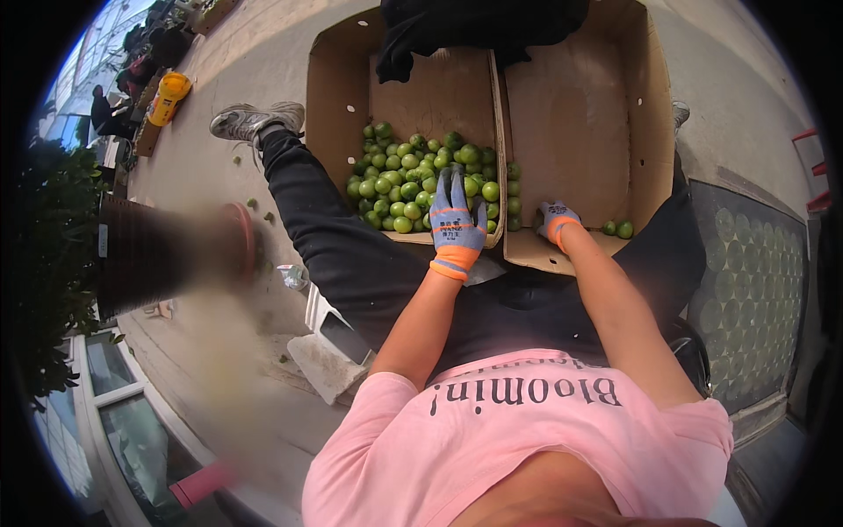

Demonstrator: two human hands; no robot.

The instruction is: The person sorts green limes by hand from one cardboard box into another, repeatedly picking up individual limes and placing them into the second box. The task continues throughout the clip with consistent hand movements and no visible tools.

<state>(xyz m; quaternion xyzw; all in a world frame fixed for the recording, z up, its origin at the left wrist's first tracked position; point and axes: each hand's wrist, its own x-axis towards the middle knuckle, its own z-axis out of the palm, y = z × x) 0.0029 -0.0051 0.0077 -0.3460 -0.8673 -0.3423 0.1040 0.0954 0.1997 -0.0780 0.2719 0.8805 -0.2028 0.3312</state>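
Two cardboard boxes stand side by side between the person's legs. Many green tomatoes (395, 188) fill the lower part of the left box (431, 85). My left hand (454, 221), in a grey glove with an orange cuff, lies over the tomatoes near that box's front right corner; whether it grips one is hidden. In the right box (566, 138), my right hand (558, 221), gloved alike, is at the front wall, its fingertips pointing left and partly hidden. Tomatoes line this box's left wall, and a few green tomatoes (618, 228) sit at its front right corner.
Black cloth (481, 26) hangs over the far edges of both boxes. A large dark pot (151, 253) with a plant stands at left, beside stray tomatoes on the ground. A yellow container (169, 99) stands farther off. A stone block (323, 369) lies near the left leg.
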